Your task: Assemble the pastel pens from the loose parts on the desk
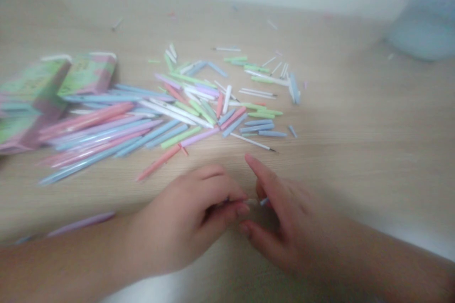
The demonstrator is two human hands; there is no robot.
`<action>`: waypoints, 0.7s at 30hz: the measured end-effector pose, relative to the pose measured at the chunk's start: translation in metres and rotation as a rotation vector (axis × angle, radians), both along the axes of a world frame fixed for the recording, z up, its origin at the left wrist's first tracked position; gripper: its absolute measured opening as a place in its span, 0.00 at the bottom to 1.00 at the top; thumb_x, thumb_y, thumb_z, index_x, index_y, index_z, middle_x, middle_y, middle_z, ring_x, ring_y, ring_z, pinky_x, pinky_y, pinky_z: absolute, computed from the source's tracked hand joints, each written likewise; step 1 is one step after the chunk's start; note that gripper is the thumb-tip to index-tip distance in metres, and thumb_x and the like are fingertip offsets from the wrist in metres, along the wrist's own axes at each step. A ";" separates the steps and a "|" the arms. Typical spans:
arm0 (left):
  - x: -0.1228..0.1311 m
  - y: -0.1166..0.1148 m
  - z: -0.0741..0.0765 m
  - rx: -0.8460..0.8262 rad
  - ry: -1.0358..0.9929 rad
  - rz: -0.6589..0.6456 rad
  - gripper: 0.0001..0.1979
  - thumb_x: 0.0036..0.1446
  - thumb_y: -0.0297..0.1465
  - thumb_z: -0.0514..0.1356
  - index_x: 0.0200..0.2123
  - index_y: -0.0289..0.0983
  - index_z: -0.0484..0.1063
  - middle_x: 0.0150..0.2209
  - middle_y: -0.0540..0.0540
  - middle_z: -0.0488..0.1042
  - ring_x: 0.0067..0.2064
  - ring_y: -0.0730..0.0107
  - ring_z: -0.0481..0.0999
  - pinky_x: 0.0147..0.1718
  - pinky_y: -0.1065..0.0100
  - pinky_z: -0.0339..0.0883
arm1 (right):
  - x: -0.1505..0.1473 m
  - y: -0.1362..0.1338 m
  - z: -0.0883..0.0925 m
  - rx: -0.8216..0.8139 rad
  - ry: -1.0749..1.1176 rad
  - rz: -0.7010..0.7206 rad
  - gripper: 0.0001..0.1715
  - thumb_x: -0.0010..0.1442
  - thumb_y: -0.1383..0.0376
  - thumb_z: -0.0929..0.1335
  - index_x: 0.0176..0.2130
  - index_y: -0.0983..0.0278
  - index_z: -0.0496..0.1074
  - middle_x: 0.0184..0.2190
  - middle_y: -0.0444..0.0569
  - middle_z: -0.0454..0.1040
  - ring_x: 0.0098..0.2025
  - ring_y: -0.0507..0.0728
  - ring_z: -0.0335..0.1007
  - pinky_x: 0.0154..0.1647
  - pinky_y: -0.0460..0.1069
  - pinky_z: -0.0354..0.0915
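My left hand [199, 213] is closed, thumb and forefinger pinching a slim pen part whose pale, thin end [252, 201] shows past the fingertips. Most of that part is hidden inside the hand. Just right of it is a small blue piece [265, 202], partly covered by my right hand [284, 218]. The right hand's forefinger and thumb are spread wide apart, and its other fingers are largely out of sight. Beyond both hands lies a loose pile of pastel pen barrels [199, 104]. A white refill with a dark tip [252, 142] lies nearest to the right forefinger.
Left of the pile are longer pink, blue and purple pens [103, 137] and green-pink boxes [87, 73]. A purple pen [81, 224] lies beside my left forearm. Refills and short blue pieces [263, 125] are scattered rightward. A blurred bluish object [423, 28] stands far right.
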State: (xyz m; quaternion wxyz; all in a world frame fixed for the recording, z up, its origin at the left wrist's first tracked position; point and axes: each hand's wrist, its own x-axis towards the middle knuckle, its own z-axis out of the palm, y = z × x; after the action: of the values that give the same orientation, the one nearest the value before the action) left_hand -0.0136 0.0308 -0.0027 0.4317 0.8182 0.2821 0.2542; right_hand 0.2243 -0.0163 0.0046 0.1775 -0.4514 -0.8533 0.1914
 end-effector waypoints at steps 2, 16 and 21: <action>0.000 0.000 -0.001 0.006 -0.014 -0.004 0.04 0.71 0.26 0.62 0.43 0.41 0.75 0.39 0.50 0.75 0.42 0.72 0.75 0.41 0.72 0.68 | -0.002 0.000 -0.001 0.011 0.003 -0.009 0.53 0.71 0.56 0.70 0.78 0.66 0.37 0.52 0.63 0.81 0.48 0.68 0.82 0.46 0.61 0.78; 0.001 -0.003 -0.001 0.011 0.032 -0.030 0.05 0.71 0.27 0.62 0.38 0.40 0.74 0.39 0.50 0.71 0.41 0.74 0.73 0.40 0.74 0.67 | -0.006 0.000 -0.003 0.057 -0.012 0.014 0.52 0.77 0.52 0.63 0.78 0.69 0.29 0.45 0.60 0.81 0.42 0.67 0.82 0.41 0.60 0.79; 0.000 -0.004 -0.002 0.006 0.083 -0.045 0.05 0.70 0.27 0.62 0.39 0.40 0.75 0.40 0.49 0.73 0.42 0.71 0.74 0.40 0.71 0.68 | -0.006 -0.007 0.005 -0.019 0.030 0.079 0.54 0.75 0.61 0.64 0.78 0.69 0.24 0.56 0.65 0.79 0.52 0.67 0.81 0.50 0.61 0.80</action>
State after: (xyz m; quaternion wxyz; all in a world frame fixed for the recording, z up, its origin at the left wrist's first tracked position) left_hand -0.0141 0.0271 -0.0049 0.4230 0.8354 0.2803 0.2112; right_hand 0.2188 -0.0233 0.0100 0.1785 -0.4159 -0.8659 0.2131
